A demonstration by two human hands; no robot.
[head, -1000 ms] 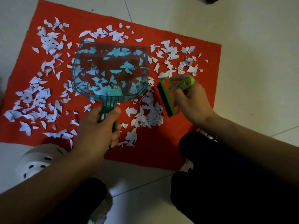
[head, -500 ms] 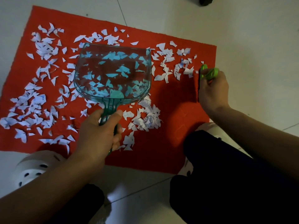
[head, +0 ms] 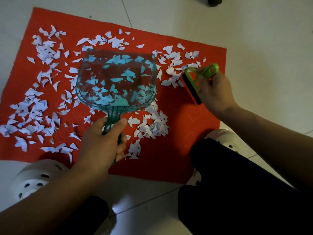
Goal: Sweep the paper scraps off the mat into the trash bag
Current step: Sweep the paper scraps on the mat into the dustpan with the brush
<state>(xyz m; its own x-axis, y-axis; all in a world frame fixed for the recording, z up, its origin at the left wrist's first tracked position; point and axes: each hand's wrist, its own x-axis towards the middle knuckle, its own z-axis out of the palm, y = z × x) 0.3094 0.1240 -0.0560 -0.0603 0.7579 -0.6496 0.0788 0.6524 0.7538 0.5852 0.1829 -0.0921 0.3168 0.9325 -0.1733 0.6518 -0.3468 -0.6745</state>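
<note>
Left hand (head: 101, 143) grips the dustpan (head: 116, 80) handle, pan raised over mid-mat to catch; right hand (head: 215, 90), at 2 o'clock, clutches the green brush (head: 193, 82) against paper scraps (head: 30, 112) littering the red mat (head: 183, 116); trash bag unseen.

mat's left edge runs out of shot

left hand (head: 101, 143) hides most of the dustpan (head: 116, 78) handle; dark thing (head: 216, 0) up top is cropped, can't tell what.

right hand (head: 215, 92) with green brush (head: 194, 82) back from mat's right edge, at upper-right scraps (head: 172, 77)
</note>
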